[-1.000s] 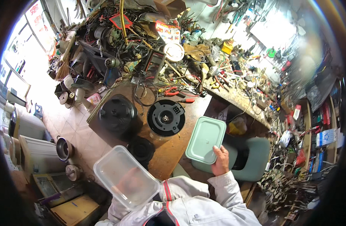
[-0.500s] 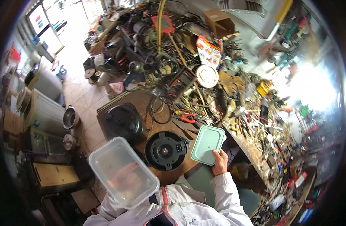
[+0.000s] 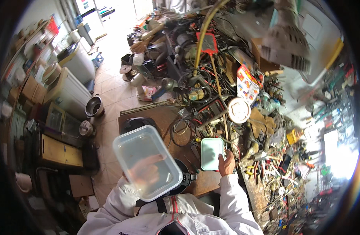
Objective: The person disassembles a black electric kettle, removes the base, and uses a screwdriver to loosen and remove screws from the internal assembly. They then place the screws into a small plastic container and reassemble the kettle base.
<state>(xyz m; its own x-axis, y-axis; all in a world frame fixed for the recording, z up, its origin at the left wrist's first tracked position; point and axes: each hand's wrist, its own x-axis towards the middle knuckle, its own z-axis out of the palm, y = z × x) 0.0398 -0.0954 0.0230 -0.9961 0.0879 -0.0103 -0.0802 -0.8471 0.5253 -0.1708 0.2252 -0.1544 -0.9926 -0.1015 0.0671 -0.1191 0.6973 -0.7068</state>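
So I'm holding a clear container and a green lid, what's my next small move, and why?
Probably bring the green lid in your right hand toward the clear container in your left hand: each hand holds one piece, the two are apart, and the container is uncovered.

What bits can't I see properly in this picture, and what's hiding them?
In the head view:
- Left hand: blurry through the cloudy tub, so its exact grip is unclear.
- Right hand: some fingers are hidden behind the green lid.
- Round black part: mostly covered by the tub.
- Small clutter at lower right: too tiny and blurred to name.
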